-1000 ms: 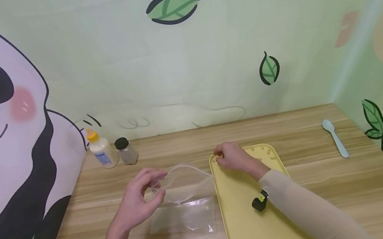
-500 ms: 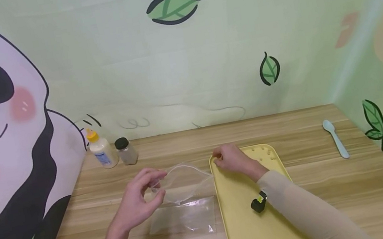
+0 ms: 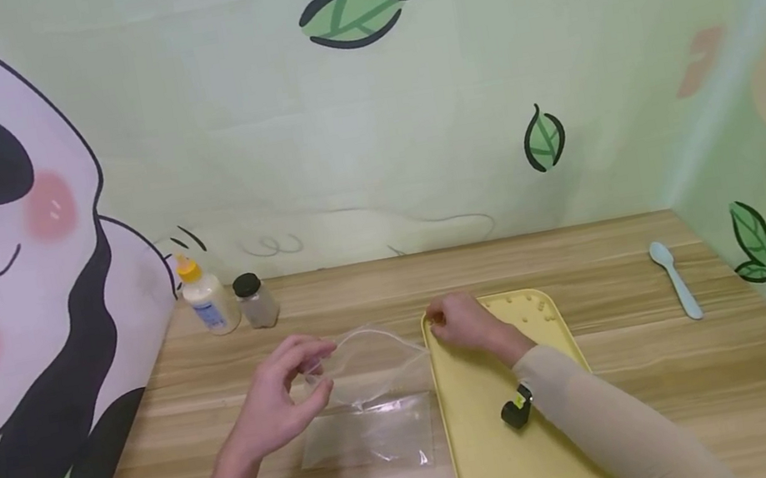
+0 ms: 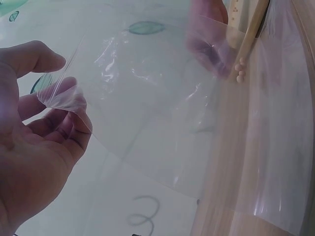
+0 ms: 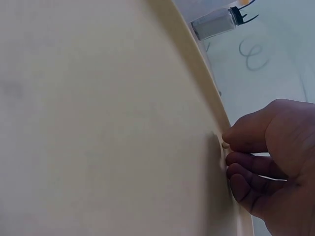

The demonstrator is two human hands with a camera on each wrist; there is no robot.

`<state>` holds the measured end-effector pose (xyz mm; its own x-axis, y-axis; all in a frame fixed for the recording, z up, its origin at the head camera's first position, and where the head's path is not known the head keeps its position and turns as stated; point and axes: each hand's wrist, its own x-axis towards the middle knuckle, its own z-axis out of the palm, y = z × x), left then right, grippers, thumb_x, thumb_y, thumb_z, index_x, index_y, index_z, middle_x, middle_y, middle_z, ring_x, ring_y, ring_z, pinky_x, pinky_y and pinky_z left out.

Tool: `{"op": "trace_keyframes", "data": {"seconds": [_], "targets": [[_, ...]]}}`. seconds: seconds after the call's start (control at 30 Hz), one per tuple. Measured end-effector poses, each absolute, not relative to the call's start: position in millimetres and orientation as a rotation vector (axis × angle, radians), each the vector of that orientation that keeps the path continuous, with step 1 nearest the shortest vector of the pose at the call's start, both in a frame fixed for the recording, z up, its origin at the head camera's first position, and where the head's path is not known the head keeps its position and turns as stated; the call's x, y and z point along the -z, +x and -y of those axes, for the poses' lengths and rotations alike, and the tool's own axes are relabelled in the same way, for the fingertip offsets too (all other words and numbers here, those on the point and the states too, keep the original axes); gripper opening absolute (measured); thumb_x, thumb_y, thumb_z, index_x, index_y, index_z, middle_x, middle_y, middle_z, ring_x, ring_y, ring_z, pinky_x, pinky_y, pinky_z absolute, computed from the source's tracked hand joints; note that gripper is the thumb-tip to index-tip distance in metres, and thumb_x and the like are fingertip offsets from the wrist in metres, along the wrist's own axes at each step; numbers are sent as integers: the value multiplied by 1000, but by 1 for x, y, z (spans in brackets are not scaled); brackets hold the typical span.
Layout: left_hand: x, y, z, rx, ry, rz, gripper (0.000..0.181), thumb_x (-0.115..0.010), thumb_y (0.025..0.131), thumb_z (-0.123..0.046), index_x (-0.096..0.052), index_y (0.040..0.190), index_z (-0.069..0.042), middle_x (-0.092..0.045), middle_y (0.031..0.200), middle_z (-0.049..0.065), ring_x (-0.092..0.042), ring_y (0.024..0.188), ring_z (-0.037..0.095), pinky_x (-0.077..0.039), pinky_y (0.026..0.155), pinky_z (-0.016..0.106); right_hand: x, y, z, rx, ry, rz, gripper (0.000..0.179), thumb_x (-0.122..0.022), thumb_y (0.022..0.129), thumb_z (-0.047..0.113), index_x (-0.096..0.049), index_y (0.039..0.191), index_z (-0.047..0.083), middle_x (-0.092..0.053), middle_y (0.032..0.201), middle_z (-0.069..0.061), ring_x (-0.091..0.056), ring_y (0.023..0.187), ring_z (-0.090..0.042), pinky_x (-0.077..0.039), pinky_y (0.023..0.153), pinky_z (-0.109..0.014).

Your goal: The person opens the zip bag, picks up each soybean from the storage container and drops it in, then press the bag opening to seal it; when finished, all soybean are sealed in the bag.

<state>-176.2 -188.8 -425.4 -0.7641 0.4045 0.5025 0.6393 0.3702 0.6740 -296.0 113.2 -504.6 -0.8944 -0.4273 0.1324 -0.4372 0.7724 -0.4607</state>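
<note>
My left hand [image 3: 280,396] holds the edge of a clear zip bag [image 3: 385,433], whose mouth gapes toward the tray. In the left wrist view its film [image 4: 147,113] runs from the curled fingers, with the thumb apart. My right hand [image 3: 465,320] is at the far left corner of a yellow tray [image 3: 518,453]. In the right wrist view its thumb and index finger pinch a tiny pale bead-like piece [image 5: 225,145] beside the tray's rim. Several similar pieces [image 3: 541,305] lie at the tray's far right corner. Small round pieces [image 4: 240,71] also show through the film.
At the back left stand a white bottle [image 3: 212,306] with a yellow cap and a small clear jar [image 3: 258,306] with a black lid. A pale blue spoon [image 3: 676,281] lies at the right. A printed cloth wall [image 3: 260,141] rises behind the wooden table [image 3: 656,413].
My right hand has shifted slightly left and nearer along the tray's far left corner, and its fingers have drawn together. The left hand and bag stay in place.
</note>
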Motion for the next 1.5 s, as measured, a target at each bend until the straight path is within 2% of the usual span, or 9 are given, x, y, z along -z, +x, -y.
{"op": "trace_keyframes", "data": {"seconds": [0.23, 0.53, 0.9, 1.03, 1.23, 1.5], "targets": [[426, -178, 189, 1370, -933, 2384, 44, -70, 76, 10, -65, 117, -3, -63, 108, 14, -59, 87, 21, -54, 77, 23, 505, -296, -112, -748, 714, 2957, 14, -67, 86, 7, -73, 99, 5, -71, 90, -5, -63, 82, -15, -55, 77, -30], [427, -178, 188, 1366, -932, 2383, 44, -70, 76, 9, -65, 117, -4, -63, 108, 7, -60, 87, 22, -55, 76, 24, 504, -298, -109, -640, 759, 2968, 9, -64, 87, 6, -73, 90, 7, -69, 82, -3, -59, 74, -13, -52, 68, -28], [425, -177, 187, 1368, -914, 2391, 45, -72, 75, 9, -65, 117, -5, -63, 109, 6, -60, 87, 25, -55, 77, 25, 500, -296, -114, -770, 670, 3005, 7, -66, 79, 6, -67, 85, 10, -65, 81, 0, -57, 74, -12, -51, 68, -26], [426, -177, 187, 1362, -921, 2386, 45, -72, 75, 9, -64, 118, -3, -63, 109, 9, -60, 87, 26, -55, 77, 26, 496, -295, -117, -814, 679, 2997, 7, -66, 78, 5, -66, 84, 10, -65, 80, 0, -58, 74, -12, -51, 67, -25], [427, -177, 187, 1365, -919, 2404, 43, -71, 77, 8, -65, 117, -5, -63, 109, 7, -61, 88, 23, -55, 78, 24, 486, -292, -122, -900, 676, 2991, 11, -66, 78, 5, -67, 88, 6, -66, 82, -2, -58, 73, -12, -51, 67, -24], [427, -177, 187, 1349, -899, 2413, 43, -70, 77, 8, -65, 117, -6, -62, 109, 2, -59, 89, 13, -55, 78, 24, 469, -287, -126, -928, 728, 2879, 12, -65, 75, 4, -69, 87, 4, -65, 77, 0, -56, 69, -11, -49, 61, -22]]}}
